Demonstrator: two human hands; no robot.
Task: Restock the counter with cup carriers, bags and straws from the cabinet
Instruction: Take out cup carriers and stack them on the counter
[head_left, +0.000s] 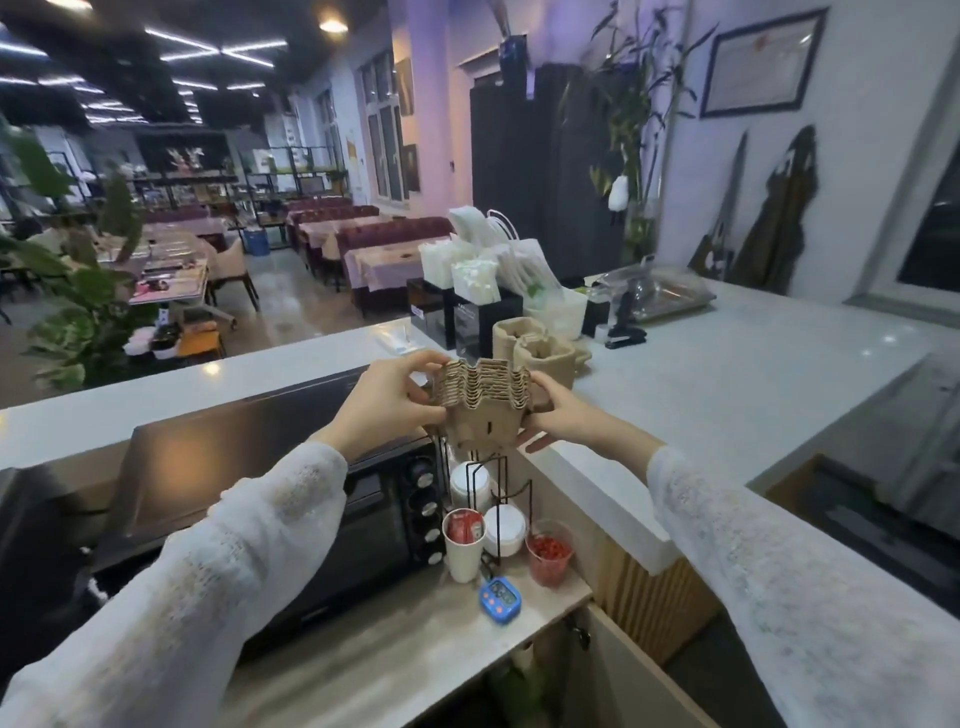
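- Two hands grip one stack of cup carriers (480, 397): my left hand (387, 402) on its left end, my right hand (558, 413) on its right end.
- I hold the stack above the inner corner of the white counter (727, 384).
- More carriers (535, 343) stand on the counter just behind it, beside white bags (524, 260).

I see a nested stack of brown pulp cup carriers (480, 400) pinched between my left hand (387, 408) and right hand (558, 418), tilted so its wavy layered edges face up. Just beyond my right hand, more cup carriers (535, 343) sit on the white tabletop (727, 374). Farther past both hands stand white paper bags (511, 254) with handles and white-wrapped straws (475, 280), upright in black holders.
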